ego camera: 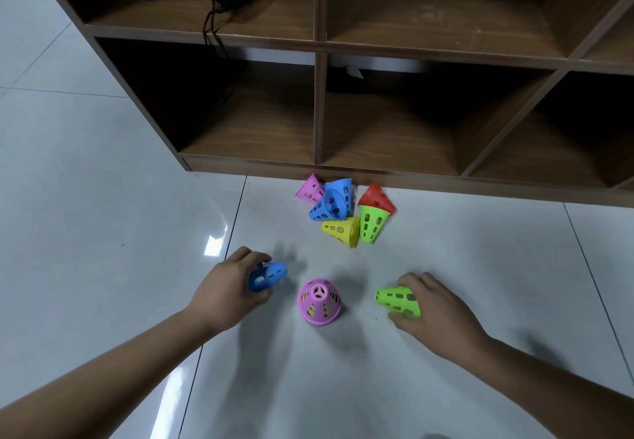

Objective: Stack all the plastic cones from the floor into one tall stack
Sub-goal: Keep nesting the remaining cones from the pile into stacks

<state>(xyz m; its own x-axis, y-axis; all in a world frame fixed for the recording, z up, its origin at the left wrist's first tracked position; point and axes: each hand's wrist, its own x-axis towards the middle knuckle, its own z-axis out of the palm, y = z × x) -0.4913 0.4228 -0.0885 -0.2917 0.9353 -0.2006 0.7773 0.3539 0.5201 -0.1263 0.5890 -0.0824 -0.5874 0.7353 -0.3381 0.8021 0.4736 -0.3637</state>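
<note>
**Both hands grip a cone each, with a pink one standing between them**

Bare forearms reach in from the bottom edge, well apart. The left hand (228, 289) is curled round a blue cone (269, 275). The right hand (442, 308) grips a green cone (398, 299) turned on its side, narrow end pointing left. Between them a pink cone (319, 301) stands upright on the tiled floor (103, 198), with yellow showing through its slots. Farther off, just in front of the wooden shelf unit (319, 61), lies a tumbled heap: a small pink cone (310, 189), a rear blue cone (343, 190), a front blue cone (324, 208), a red cone (375, 195), a second green cone (370, 225) and a yellow cone (341, 230).
</note>
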